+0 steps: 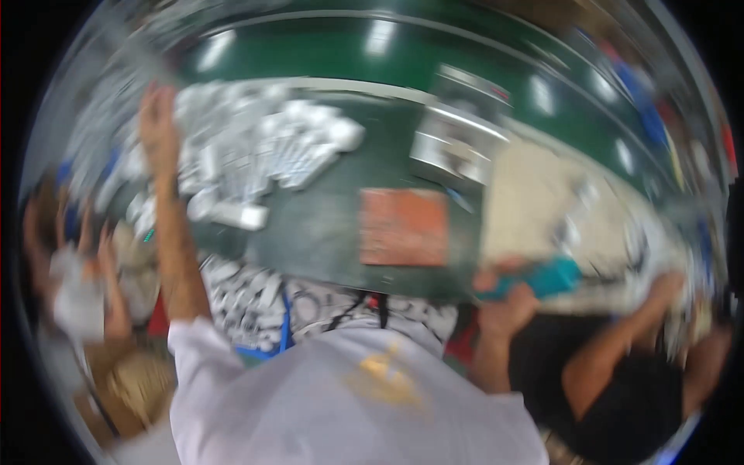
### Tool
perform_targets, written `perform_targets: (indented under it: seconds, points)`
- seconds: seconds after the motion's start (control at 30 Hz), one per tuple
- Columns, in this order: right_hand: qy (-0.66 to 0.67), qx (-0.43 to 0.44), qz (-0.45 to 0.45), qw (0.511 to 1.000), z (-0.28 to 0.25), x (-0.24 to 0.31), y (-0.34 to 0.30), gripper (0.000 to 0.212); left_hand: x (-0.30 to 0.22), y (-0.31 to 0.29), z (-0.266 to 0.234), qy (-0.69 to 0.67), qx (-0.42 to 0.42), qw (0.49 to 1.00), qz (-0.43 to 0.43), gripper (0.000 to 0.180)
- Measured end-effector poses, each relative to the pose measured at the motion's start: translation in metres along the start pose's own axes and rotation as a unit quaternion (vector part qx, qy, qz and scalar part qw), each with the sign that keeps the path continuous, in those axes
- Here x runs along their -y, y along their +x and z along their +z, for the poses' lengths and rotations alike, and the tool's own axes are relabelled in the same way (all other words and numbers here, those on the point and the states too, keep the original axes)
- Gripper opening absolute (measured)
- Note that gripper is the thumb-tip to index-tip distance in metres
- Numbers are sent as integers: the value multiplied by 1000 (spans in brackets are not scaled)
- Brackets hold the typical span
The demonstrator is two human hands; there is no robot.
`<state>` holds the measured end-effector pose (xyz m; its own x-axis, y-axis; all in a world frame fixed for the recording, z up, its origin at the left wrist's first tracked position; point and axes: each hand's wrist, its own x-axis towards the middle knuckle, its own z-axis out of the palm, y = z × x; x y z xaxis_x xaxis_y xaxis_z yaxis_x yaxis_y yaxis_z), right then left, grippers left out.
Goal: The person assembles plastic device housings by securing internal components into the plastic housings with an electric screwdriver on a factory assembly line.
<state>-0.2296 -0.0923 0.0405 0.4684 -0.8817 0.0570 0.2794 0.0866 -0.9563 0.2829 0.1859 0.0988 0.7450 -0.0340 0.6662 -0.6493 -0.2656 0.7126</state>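
Note:
My left hand (159, 120) is stretched far out over a heap of white and silvery parts (294, 139) on the left of the green table (310, 225). Its fingers are smeared by motion, and I cannot make out whether they hold a part. At the table's near right edge, my right hand (508, 306) has its fingers wrapped round a long, thick teal object (542, 277), too blurred to name more exactly. Between the hands, an orange-red square pad (404, 227) lies flat on the table.
A shiny metal box-like fixture (457, 143) stands behind the pad, to its right. A beige surface (535, 201) adjoins the table there. A blue-edged bin of small white parts (244, 302) sits below the near edge. Co-workers are at both sides, one in black (632, 395).

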Motion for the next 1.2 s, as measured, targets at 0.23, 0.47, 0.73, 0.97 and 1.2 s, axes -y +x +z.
perform_targets:
  seconds: [0.23, 0.47, 0.73, 0.97, 1.2]
  points:
    - [67, 107, -66, 990, -9, 16, -2, 33, -277, -228, 210, -193, 514, 835, 29, 31]
    - [-36, 1, -72, 997, -38, 39, -28, 35, -378, -376, 342, -45, 636, 752, 166, 57]
    - [12, 0, -95, 995, -65, 46, -38, 46, -365, -402, 364, 3, 669, 736, 105, 53]
    - [-13, -13, -100, 995, -64, 41, -23, 59, -307, -349, 292, -93, 532, 838, 77, 34]
    - [-30, 9, -76, 997, -44, 31, -4, 67, -236, -281, 189, -97, 467, 863, 166, 24]
